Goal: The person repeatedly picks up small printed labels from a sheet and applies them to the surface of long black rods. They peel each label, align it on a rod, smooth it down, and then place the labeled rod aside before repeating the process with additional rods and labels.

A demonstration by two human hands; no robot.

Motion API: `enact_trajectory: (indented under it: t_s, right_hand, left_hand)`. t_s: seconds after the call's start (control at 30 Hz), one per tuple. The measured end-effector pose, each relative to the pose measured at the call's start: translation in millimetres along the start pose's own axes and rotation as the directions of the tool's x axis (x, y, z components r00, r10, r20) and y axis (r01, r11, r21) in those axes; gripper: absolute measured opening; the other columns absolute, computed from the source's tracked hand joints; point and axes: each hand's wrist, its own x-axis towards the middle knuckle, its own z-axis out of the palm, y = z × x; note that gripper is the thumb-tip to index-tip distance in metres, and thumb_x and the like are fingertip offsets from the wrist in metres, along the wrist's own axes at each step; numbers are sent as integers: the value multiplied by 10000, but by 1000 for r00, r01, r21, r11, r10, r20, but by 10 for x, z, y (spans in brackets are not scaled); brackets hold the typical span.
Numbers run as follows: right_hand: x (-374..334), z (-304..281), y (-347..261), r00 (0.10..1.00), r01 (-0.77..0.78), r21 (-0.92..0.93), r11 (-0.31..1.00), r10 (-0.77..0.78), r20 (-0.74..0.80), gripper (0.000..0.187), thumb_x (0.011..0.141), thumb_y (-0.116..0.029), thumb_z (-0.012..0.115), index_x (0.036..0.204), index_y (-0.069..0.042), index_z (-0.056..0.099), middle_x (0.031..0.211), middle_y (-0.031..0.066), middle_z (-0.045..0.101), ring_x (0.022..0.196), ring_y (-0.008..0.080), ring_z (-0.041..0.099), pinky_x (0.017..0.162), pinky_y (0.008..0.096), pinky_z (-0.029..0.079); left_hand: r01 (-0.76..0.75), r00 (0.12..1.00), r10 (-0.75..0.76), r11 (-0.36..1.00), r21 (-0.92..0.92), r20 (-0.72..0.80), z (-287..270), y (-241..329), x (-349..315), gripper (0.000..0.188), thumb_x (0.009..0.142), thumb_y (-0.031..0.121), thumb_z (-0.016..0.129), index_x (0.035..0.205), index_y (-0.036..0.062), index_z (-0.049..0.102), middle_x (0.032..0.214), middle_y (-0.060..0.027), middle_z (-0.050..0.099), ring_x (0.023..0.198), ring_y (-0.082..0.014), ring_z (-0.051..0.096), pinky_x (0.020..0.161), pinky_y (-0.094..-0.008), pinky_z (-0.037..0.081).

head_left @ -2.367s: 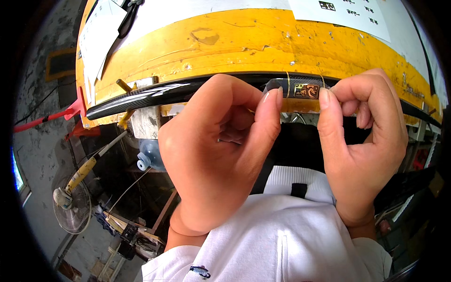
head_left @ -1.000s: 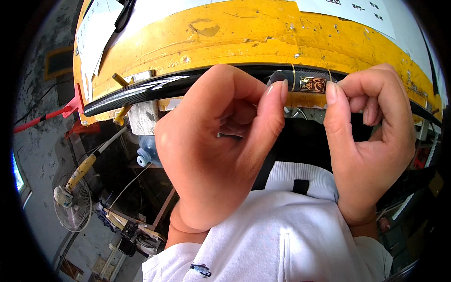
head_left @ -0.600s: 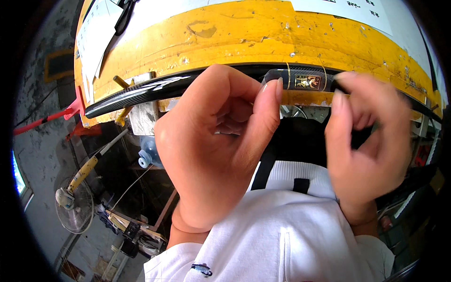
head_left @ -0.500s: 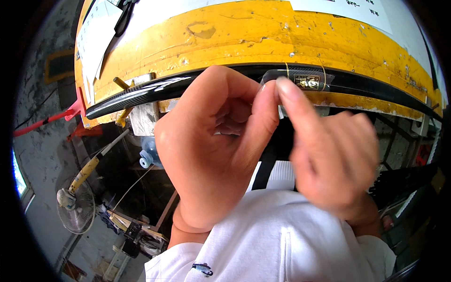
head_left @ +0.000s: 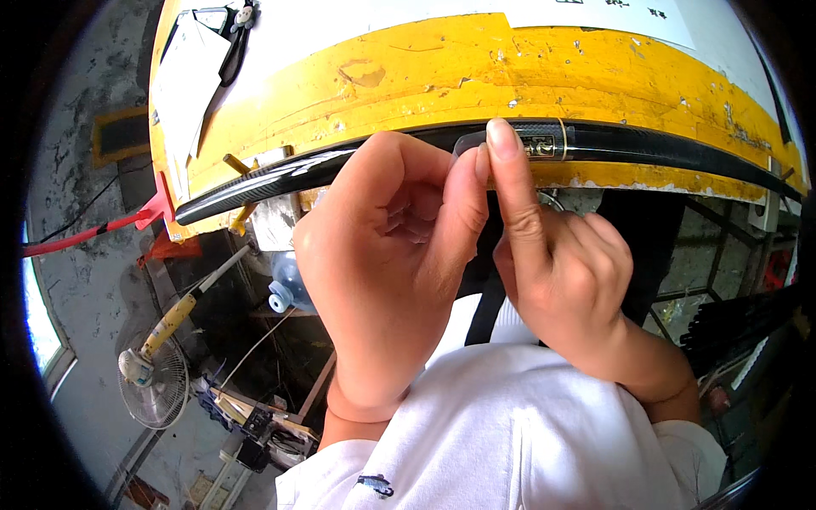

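Note:
A long, glossy black rod (head_left: 646, 146) with a carbon weave lies across the near edge of the yellow bench. On it sits a black label with gold marks (head_left: 544, 147), a gold ring at its right end. My left hand (head_left: 374, 238) is closed, thumb and index finger pinching the rounded end of a thin, clear dark film (head_left: 466, 143) at the rod. My right hand (head_left: 561, 255) stretches its index finger onto the label's left part, covering it. Its other fingers curl loosely with nothing visible in them.
The yellow bench (head_left: 408, 72) carries white paper sheets (head_left: 191, 81) and black-handled pliers (head_left: 238, 47) at far left. Yellow pegs (head_left: 236, 163) stand by the rod's left end. Lower left are a blue bottle (head_left: 289, 285) and a fan (head_left: 153, 382).
My right index finger has come down onto the label, and the right hand has shifted left. My left hand keeps its pinch on the film. The view has shifted slightly.

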Motion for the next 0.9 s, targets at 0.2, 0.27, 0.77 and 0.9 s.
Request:
enact_trajectory:
  t_s: [0.2, 0.27, 0.77, 0.9]
  right_hand:
    - [-98, -275, 388, 996, -37, -178, 983, 21, -92, 573, 727, 80, 630, 1284, -53, 600, 558, 3, 474, 440, 135, 411, 459, 303, 361]
    - [-20, -381, 578, 990, -43, -232, 972, 10, -139, 498, 716, 41, 676, 1197, -89, 658, 596, -1, 484, 493, 143, 441, 491, 306, 372]
    - [-470, -1084, 811, 775, -328, 890, 318, 628, 62, 413, 873, -125, 619, 1241, 22, 501, 973, 55, 596, 793, 79, 531, 697, 217, 420]
    - [-511, -1096, 637, 827, -360, 916, 177, 515, 225, 248, 807, -232, 667, 887, 4, 671, 832, 61, 659, 780, 111, 591, 728, 252, 464]
  left_hand:
    - [-144, 987, 161, 903, 405, -9, -87, 38, -3, 257, 842, 76, 738, 700, 9, 535, 633, 30, 539, 511, -36, 403, 471, -186, 295]
    - [-268, 932, 362, 736, 622, -26, -121, 55, 11, 264, 800, 103, 775, 700, 24, 544, 672, 9, 551, 570, -70, 437, 521, -212, 323]
    - [-246, 686, 96, 964, 106, 721, 161, 339, -562, 405, 872, 164, 692, 1156, -49, 496, 709, -143, 589, 638, -242, 615, 592, -326, 462]
    - [-370, 669, 277, 929, -14, 690, 365, 315, -719, 417, 871, 149, 689, 1177, -30, 469, 771, -199, 605, 661, -380, 625, 584, -374, 489]
